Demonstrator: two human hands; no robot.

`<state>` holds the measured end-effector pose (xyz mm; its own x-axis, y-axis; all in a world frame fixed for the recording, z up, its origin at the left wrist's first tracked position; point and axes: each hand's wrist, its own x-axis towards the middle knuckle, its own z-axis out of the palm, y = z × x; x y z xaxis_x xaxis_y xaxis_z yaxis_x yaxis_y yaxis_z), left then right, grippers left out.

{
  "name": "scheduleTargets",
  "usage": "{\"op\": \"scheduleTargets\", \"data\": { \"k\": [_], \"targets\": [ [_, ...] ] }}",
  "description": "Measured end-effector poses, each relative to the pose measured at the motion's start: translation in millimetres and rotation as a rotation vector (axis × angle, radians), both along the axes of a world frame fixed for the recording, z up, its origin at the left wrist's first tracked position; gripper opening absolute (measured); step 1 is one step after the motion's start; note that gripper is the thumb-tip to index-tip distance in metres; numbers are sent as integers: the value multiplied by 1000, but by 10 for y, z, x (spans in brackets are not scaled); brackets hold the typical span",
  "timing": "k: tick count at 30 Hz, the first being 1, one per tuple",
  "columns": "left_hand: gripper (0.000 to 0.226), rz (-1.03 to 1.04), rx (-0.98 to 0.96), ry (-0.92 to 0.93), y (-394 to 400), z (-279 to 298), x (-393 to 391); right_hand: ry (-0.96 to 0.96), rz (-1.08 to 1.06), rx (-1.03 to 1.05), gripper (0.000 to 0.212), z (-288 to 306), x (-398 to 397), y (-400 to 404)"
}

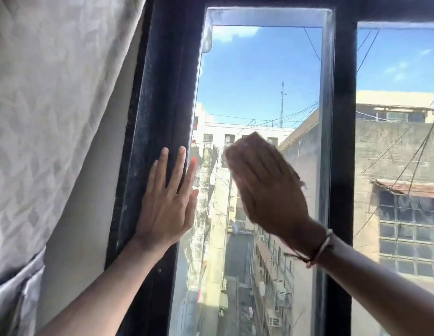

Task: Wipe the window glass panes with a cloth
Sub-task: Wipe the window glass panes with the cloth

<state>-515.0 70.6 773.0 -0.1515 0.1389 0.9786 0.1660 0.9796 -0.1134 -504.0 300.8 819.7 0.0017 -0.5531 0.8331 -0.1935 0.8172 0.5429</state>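
— Where are the two hands?

— Both are up against the window. The left hand [168, 202] lies flat, fingers straight and slightly spread, pointing upward. Its palm and outer fingers rest on the dark, dusty metal window frame [157, 117]; the index finger and thumb reach over the frame's edge onto the tall clear glass pane [259, 76]. It grips nothing. The bare left forearm rises from the lower left corner.

— And the right?

— The right hand [267, 187] is pressed palm-first to the middle of that same pane, fingers together and extended, tilted up and to the left. It is blurred. Under it sits a thin pale cloth [297, 178]; only slivers show, at the fingertips and as a frayed edge along the hand's right side. The hand pins the cloth flat to the glass rather than closing a fist round it.

— Anything on the wrist?

— A thin cord bracelet [320, 248], light and dark strands, with a loose end trailing left. The right forearm comes in from the lower right, crossing the dark vertical frame bar [342, 117] that separates this pane from the next pane [400, 69] to the right.

— How close are the hands?

— Apart, side by side at similar height, with bare glass between them.

— What else is around?

— A pale patterned curtain [53, 105] hangs at the left, beside the frame. Through the glass: blue sky, concrete buildings, wires and a narrow alley far below.
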Motion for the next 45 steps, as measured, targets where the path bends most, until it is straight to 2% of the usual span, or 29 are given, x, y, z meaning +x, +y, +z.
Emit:
{"op": "scheduleTargets", "data": {
  "k": [2, 4, 5, 8, 9, 10, 11, 14, 15, 16, 17, 18, 20, 22, 23, 24, 26, 27, 28, 29, 30, 33, 34, 35, 36, 40, 41, 43, 45],
  "targets": [
    [62, 17, -6, 10, -12, 8, 1, -62, -23, 393, 54, -777, 31, 71],
    [62, 6, -12, 4, -3, -20, 8, -78, -42, 575, 54, -847, 54, 354],
    [62, 6, -11, 1, -3, -22, 18, -54, -19, 552, 50, -557, 18, 445],
    [63, 12, -11, 6, -13, 1, 1, -18, 20, 3, 43, 774, 80, 404],
    [63, 9, -9, -1, -5, 1, 4, 12, -20, -131, 44, 1024, 117, 354],
    [63, 16, -5, -3, -6, 6, 5, 44, -52, -148, 45, 1063, 90, 281],
    [62, 30, -10, -3, -11, 6, -2, 62, -60, -97, 43, 839, 21, 232],
    [62, 46, -12, 2, -17, -11, 2, -59, -37, 423, 42, -787, 54, 221],
    [63, 38, -9, 5, -13, -24, -1, -87, -58, 528, 44, -1112, 125, 300],
    [63, 29, -12, 4, -15, -31, 0, -82, -89, 620, 46, -1122, 114, 374],
    [64, 24, -10, 0, -10, -33, 8, -47, -82, 677, 47, -837, 62, 385],
    [64, 27, -8, 2, -11, -29, 6, 4, -63, 616, 48, -357, 16, 315],
    [64, 36, -18, 12, -20, -30, -16, 45, -64, 225, 47, 741, 71, 107],
    [63, 24, -7, 16, 7, -9, 10, 107, -68, -25, 51, 1283, 117, -20],
    [63, 20, -8, 19, 7, 8, 16, 117, -54, -46, 53, 1149, 65, -70],
    [63, 15, -10, 19, 0, 13, 25, 92, -26, 34, 53, 768, 10, -93],
    [62, 15, 10, 17, -14, 12, 31, 18, 70, 336, 49, -298, 7, -60],
    [62, 16, 19, 22, -19, 0, 11, -31, 62, 467, 48, -657, 49, 14],
    [62, 15, 21, 29, -11, -3, -6, -50, 18, 557, 48, -751, 59, 107],
    [62, 14, 21, 33, 2, -6, -9, -36, 21, 585, 46, -572, 55, 179],
    [62, 16, 18, 39, 7, -4, -11, 10, 38, 503, 44, -209, 32, 215],
    [62, 21, 11, 50, -2, -1, -26, 86, -7, -106, 47, 1023, 119, 281],
    [62, 15, 16, 46, 6, 6, -17, 117, -34, -237, 53, 1166, 120, 251],
    [62, 13, 19, 43, 16, 16, -8, 137, -45, -261, 57, 1080, 70, 186],
    [62, 15, 16, 43, 20, 23, 6, 133, -28, -188, 58, 774, -4, 104],
    [63, 6, 2, 42, -10, 5, 55, -96, 49, 448, 51, -1307, 55, 35],
    [63, 0, -8, 34, 7, -15, 71, -125, 16, 532, 50, -1533, 123, 141],
    [63, 5, -7, 21, 29, -50, 82, -145, -26, 548, 52, -1321, 130, 288],
    [63, 28, 5, 32, 6, -71, 63, -72, -5, 242, 52, -569, 96, 355]
  ]
}}
